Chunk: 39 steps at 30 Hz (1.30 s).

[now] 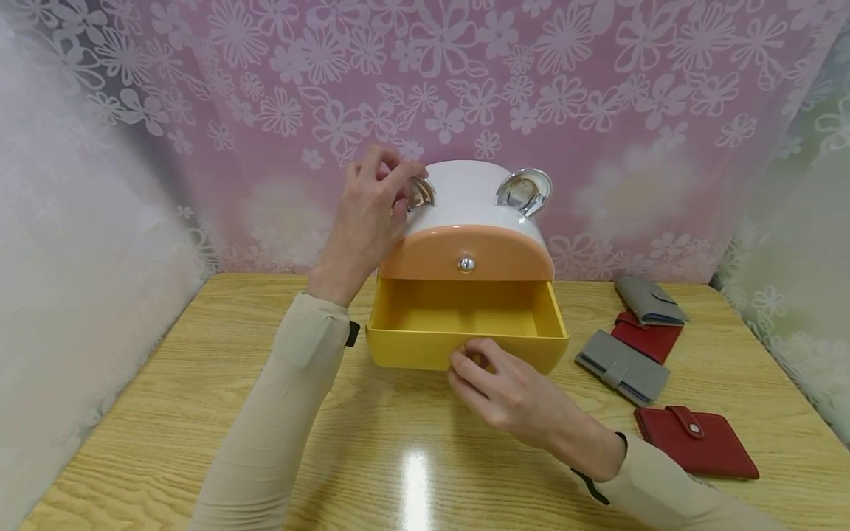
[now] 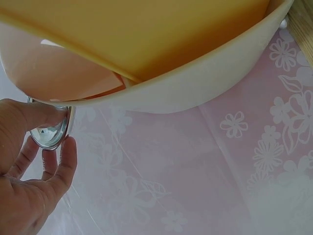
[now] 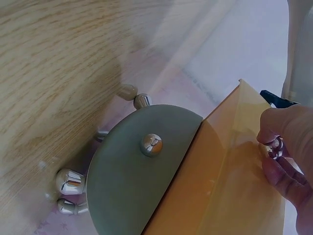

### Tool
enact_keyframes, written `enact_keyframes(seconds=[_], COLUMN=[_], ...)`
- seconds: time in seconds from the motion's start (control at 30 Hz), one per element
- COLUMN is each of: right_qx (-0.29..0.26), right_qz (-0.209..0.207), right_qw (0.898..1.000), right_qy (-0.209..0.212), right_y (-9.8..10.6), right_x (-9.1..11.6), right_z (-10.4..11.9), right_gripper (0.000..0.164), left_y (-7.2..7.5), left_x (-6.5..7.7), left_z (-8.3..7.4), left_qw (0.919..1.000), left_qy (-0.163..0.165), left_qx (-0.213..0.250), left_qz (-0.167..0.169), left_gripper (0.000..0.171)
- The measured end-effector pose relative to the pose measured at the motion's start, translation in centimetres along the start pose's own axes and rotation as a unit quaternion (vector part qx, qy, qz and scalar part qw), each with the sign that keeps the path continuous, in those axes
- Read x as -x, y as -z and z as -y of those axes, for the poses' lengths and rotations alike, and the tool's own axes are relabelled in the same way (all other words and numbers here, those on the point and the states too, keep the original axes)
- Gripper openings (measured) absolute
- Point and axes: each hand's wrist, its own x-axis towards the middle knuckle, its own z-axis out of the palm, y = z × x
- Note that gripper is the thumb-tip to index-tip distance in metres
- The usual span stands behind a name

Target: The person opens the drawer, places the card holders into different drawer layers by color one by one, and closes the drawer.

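A small box shaped like an animal head, with a white top (image 1: 468,184) and an orange upper front (image 1: 425,258), stands on the table. Its yellow lower drawer (image 1: 405,350) is pulled out towards me. My left hand (image 1: 368,203) holds the silver ear (image 1: 423,193) on the left; in the left wrist view the thumb and fingers lie around that ear (image 2: 49,134). My right hand (image 1: 518,394) is at the drawer's front, and the right wrist view has it pinching a shiny knob (image 3: 275,147) there. A round silver knob (image 1: 467,264) sits on the orange front.
To the right of the box lie a grey wallet (image 1: 647,301), a red wallet (image 1: 647,338) partly under it, another grey wallet (image 1: 624,366) and a red wallet with a snap strap (image 1: 704,442). A pink flowered curtain (image 1: 279,110) hangs behind the wooden table (image 1: 199,369).
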Motion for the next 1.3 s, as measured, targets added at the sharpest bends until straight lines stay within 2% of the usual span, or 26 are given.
enact_keyframes(seconds=[0.4, 0.9, 1.13, 1.3], right_qx=[-0.003, -0.013, -0.033, -0.027], right_qz=[0.002, 0.0, -0.066, -0.094], right_qw=[1.0, 1.0, 0.997, 0.995], right_qy=[0.005, 0.0, -0.002, -0.009], right_y=[0.6, 1.0, 1.7, 2.5], right_x=[0.0, 0.2, 0.0, -0.1], right_z=[0.4, 0.5, -0.2, -1.0], right_gripper=[0.044, 0.037, 0.027, 0.026], left_y=[0.0, 0.1, 0.1, 0.0], left_x=[-0.1, -0.1, 0.0, 0.0], left_z=[0.0, -0.1, -0.1, -0.1], left_qw=[1.0, 1.0, 0.9999, 1.0], left_qy=[0.007, 0.003, 0.007, 0.007], left_qx=[-0.003, -0.004, -0.005, -0.004], left_qz=[0.006, 0.004, 0.007, 0.005], left_gripper=[0.033, 0.033, 0.033, 0.034])
